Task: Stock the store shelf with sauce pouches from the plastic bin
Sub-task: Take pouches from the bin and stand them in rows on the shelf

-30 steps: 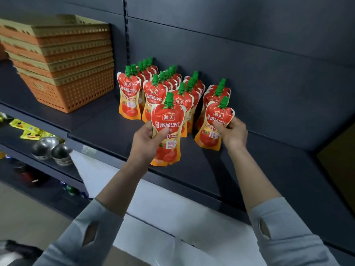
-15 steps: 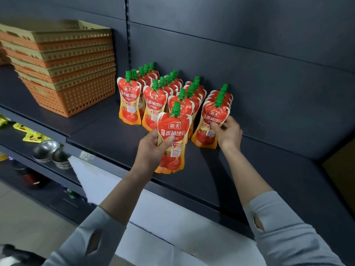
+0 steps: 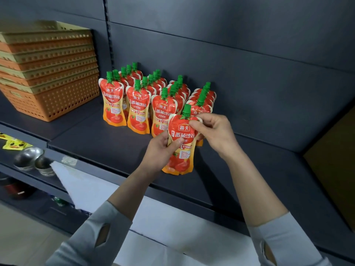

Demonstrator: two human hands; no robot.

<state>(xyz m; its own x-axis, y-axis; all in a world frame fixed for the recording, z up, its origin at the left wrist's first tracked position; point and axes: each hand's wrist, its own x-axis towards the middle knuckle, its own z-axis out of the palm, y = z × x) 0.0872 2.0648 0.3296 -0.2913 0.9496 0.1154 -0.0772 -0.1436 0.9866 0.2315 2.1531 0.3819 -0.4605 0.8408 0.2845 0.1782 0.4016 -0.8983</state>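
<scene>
Four rows of sauce pouches stand upright on the shelf, green spouts up and labels facing forward. A fifth item, the held pouch, is upright just in front of the rightmost row, near the shelf's front edge. The left hand grips its left side, thumb across the label. The right hand pinches its upper right corner beside the spout.

Fault conditions:
- Toppling. The pouches are soft and narrow at the base. If either hand lets go before the base is seated flat, the held pouch is likely to lean or fall forward off the shelf.
- Chain collapse. The rows are packed, each pouch touching the next. A push rearward on the held pouch, or a brush from the right wrist, could knock over the rightmost row.
- Misalignment. Placement too far forward breaks the line with the other three front pouches.

Not determinable:
- Whether the held pouch's base touches the shelf.
- The front pouch of the rightmost row, mostly covered by the held pouch and right hand.
- The plastic bin; only a white surface below the shelf shows, cut off by the arms.
</scene>
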